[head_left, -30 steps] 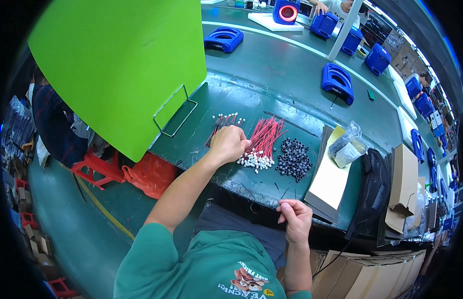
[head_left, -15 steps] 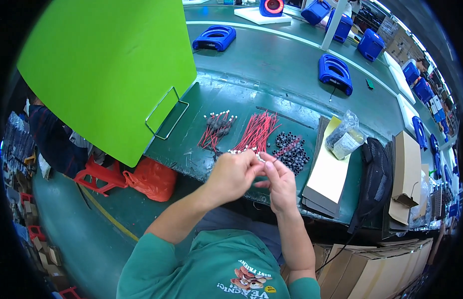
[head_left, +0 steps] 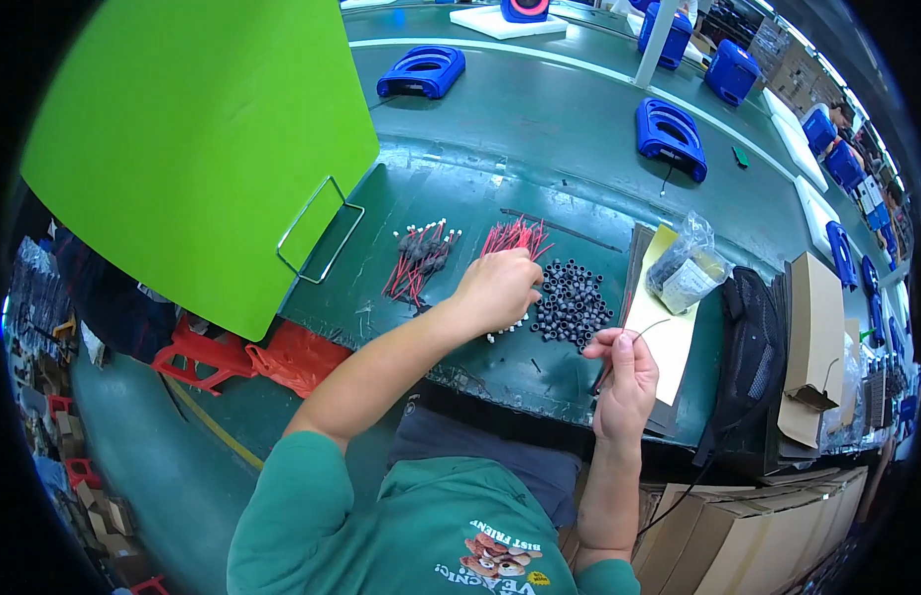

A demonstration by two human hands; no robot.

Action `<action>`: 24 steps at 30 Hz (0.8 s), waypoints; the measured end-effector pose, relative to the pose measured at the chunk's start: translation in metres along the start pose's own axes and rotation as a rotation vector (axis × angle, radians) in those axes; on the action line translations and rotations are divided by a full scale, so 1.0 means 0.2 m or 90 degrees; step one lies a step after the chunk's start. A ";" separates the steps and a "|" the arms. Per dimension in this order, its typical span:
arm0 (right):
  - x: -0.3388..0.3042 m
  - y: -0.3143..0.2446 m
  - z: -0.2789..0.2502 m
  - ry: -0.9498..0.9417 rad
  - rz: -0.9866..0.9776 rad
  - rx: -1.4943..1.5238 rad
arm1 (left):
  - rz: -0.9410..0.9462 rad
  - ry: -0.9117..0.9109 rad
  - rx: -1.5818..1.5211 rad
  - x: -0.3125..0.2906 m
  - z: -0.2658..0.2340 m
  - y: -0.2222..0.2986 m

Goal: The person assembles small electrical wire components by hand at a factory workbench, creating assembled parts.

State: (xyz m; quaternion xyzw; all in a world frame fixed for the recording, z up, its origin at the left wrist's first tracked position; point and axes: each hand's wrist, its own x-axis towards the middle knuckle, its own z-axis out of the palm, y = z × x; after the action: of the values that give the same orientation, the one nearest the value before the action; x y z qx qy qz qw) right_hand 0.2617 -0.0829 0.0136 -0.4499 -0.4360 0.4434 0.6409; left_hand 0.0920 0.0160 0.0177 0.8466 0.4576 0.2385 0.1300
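My left hand (head_left: 500, 290) reaches over the bundle of red wires (head_left: 518, 236), its fingers curled down at the left edge of a pile of small black rubber caps (head_left: 572, 300). What its fingertips hold, if anything, is hidden. Off to the right, beyond the caps, my right hand (head_left: 627, 382) pinches a thin wire (head_left: 653, 326) between thumb and fingers. One dark end sticks out above the pinch; dark red strands hang below it. Left of my left hand lies a group of red wires with black caps and white connectors (head_left: 422, 256).
Cardboard sheets with yellow paper (head_left: 663, 342) carry a clear plastic bag (head_left: 687, 278). A black mesh bag (head_left: 746, 352) lies at the right. A green board (head_left: 203, 149) with a metal handle stands left. Blue plastic housings (head_left: 670, 137) sit on the far belt.
My hands were together at the table's front edge and are now apart. The left has gone forward over the wires; the right has moved right with a thin wire.
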 end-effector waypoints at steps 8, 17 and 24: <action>-0.13 -0.01 -0.12 0.038 0.089 0.206 | -0.010 -0.211 0.205 0.12 0.09 0.00; -0.26 -0.09 -0.03 0.052 0.025 0.046 | -0.168 -0.094 -0.998 -0.23 0.00 0.26; -0.30 -0.05 -0.04 0.034 -0.039 -0.085 | -0.227 -0.024 -1.190 -0.35 0.04 0.32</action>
State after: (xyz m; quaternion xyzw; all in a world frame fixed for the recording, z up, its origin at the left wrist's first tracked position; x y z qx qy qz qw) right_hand 0.2575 -0.1434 0.0123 -0.4898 -0.4610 0.3817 0.6340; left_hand 0.1087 -0.0769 0.0184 0.3211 0.2019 0.4710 0.7964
